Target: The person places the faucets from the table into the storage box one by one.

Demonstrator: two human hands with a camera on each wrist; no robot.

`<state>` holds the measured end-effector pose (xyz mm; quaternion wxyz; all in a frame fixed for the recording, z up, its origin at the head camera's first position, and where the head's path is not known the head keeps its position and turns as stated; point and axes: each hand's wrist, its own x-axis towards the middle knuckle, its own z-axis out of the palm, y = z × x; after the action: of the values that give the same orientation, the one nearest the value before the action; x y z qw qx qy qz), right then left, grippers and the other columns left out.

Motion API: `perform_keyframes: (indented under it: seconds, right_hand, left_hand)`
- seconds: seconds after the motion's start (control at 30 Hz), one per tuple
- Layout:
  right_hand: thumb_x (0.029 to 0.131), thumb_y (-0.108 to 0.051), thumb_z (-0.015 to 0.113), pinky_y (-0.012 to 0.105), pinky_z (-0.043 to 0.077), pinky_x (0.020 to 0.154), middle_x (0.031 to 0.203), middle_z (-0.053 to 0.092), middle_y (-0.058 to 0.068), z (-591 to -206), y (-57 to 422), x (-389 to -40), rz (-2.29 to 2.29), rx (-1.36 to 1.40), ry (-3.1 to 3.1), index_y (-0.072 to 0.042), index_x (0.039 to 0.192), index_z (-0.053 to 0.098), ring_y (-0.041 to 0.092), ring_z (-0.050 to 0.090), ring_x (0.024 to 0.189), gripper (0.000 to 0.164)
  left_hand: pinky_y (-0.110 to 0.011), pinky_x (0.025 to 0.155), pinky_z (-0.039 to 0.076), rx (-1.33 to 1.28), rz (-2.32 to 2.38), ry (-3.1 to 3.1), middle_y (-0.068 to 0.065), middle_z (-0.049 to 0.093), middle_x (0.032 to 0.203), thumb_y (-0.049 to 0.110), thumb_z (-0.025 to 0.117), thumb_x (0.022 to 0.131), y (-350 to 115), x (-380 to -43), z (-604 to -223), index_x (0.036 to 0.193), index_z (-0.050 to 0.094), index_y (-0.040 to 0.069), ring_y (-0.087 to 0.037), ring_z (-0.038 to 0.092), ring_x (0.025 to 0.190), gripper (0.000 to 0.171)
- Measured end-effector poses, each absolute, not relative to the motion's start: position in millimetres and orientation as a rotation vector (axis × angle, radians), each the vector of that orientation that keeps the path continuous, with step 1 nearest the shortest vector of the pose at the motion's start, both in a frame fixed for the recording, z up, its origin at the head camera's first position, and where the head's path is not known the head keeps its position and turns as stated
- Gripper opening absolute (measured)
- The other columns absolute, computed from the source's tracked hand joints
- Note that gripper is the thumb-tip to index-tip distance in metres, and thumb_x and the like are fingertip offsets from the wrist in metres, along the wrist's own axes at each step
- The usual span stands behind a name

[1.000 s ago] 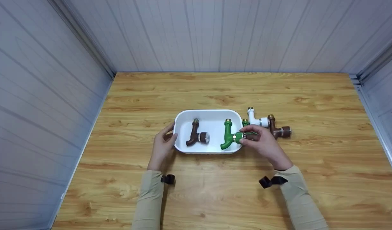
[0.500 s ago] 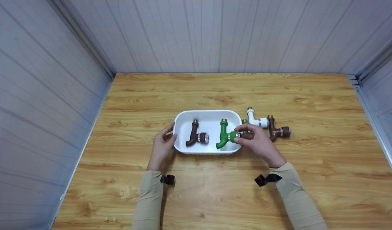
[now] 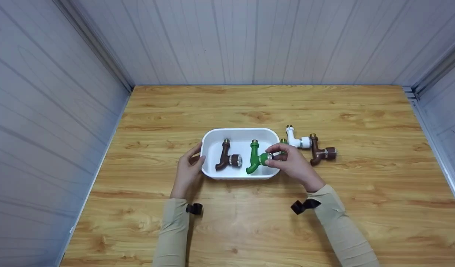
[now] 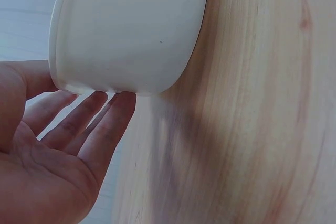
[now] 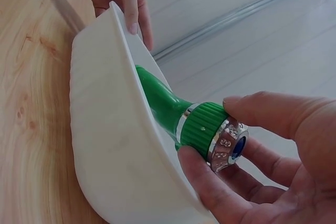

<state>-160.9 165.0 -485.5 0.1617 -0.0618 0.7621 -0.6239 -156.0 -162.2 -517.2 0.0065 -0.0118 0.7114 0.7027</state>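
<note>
A white plastic tub (image 3: 241, 177) sits on the table. My left hand (image 3: 186, 171) holds its left end, thumb over the rim and fingertips against the outer wall (image 4: 131, 35). My right hand (image 3: 296, 165) pinches the ribbed handle of a green faucet (image 3: 254, 159) between thumb and fingers. This faucet is in the right half of the tub, spout toward me and brass thread away. In the right wrist view, the chrome end of its handle (image 5: 228, 142) stands above the rim. A brown faucet (image 3: 224, 157) lies in the tub's left half.
Right of the tub lie a white faucet (image 3: 296, 139) and a brown faucet (image 3: 316, 151). Another brass-ended green piece (image 3: 284, 141) beside the tub is mostly hidden by my right hand. Panelled walls (image 3: 235, 44) bound the wooden table (image 3: 242, 222) at the back and sides.
My right hand has carried the green faucet leftward, from the tub's right edge further into its right half. The left hand has stayed on the tub's left end.
</note>
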Motion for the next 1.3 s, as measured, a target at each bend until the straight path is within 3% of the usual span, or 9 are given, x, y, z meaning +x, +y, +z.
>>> perform_keyframes:
  seconds: [0.4,0.77,1.03,1.17,1.3]
  right_hand:
    - [0.082,-0.011,0.076,0.035,0.056,0.076,0.113,0.059,0.011,-482.1,160.0,-163.0,-1.708,-0.164,2.222,-0.004,0.112,0.062,0.024,0.063,0.092,0.035]
    - [0.081,-0.012,0.077,0.029,0.055,0.075,0.112,0.059,0.013,-481.1,152.3,-166.8,-1.656,-0.198,2.262,-0.002,0.111,0.063,0.025,0.063,0.092,0.034]
    - [0.083,-0.012,0.075,0.032,0.055,0.077,0.112,0.06,0.009,-477.4,144.8,-167.3,-1.597,-0.212,2.285,-0.005,0.109,0.064,0.024,0.063,0.092,0.029]
    - [0.083,-0.012,0.074,0.032,0.054,0.077,0.114,0.06,0.01,-477.5,141.0,-167.8,-1.564,-0.225,2.309,-0.004,0.109,0.064,0.024,0.062,0.093,0.029]
    - [0.083,-0.012,0.074,0.031,0.054,0.075,0.112,0.06,0.009,-483.4,138.0,-169.8,-1.538,-0.215,2.329,-0.005,0.107,0.064,0.021,0.063,0.089,0.027]
  left_hand:
    - [-0.045,0.089,0.053,-0.084,2.205,2.266,-0.023,0.054,0.127,-0.006,0.057,0.091,-162.8,-160.4,-534.4,0.136,0.051,0.0,-0.04,0.057,0.109,0.045]
    - [-0.047,0.088,0.053,-0.119,2.229,2.229,-0.02,0.055,0.127,-0.005,0.057,0.091,-162.3,-160.3,-535.0,0.136,0.052,0.002,-0.04,0.057,0.108,0.045]
    - [-0.038,0.089,0.054,-0.019,2.152,2.312,-0.028,0.052,0.128,-0.007,0.057,0.091,-162.6,-156.8,-522.0,0.135,0.049,-0.005,-0.045,0.055,0.111,0.045]
    - [-0.044,0.091,0.052,0.024,2.149,2.315,-0.032,0.05,0.128,-0.008,0.056,0.091,-162.5,-155.4,-517.4,0.135,0.047,-0.008,-0.048,0.053,0.111,0.045]
    - [-0.043,0.089,0.053,0.007,2.165,2.329,-0.028,0.052,0.127,-0.006,0.057,0.091,-164.1,-160.6,-532.7,0.136,0.049,-0.005,-0.044,0.056,0.11,0.045]
